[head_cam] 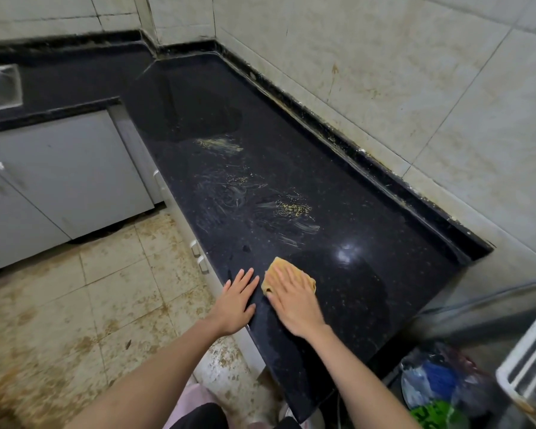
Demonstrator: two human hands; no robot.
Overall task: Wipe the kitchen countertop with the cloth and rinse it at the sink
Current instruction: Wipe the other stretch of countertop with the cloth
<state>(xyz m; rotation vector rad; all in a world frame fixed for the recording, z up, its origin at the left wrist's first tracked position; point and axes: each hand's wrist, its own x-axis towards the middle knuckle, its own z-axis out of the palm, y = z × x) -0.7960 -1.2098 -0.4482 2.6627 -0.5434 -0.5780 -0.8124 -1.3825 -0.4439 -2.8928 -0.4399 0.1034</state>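
A black speckled countertop [338, 212] runs from the near right to the far corner, with yellowish smears and crumbs [294, 209] along its middle. A small yellow cloth [277, 267] lies flat on its near part. My right hand [294, 300] presses down on the cloth with straight fingers. Just to the left of it, my left hand [235, 301] rests flat on the counter's front edge, fingers straight, holding nothing. The steel sink [0, 88] shows only as a corner at the far left.
Grey cabinet doors [65, 178] stand below the counter on the left, above a stained tile floor [75, 305]. Dirty tiled walls back the counter. Plastic bags [440, 385] and a white crate [532, 370] sit at the lower right past the counter's end.
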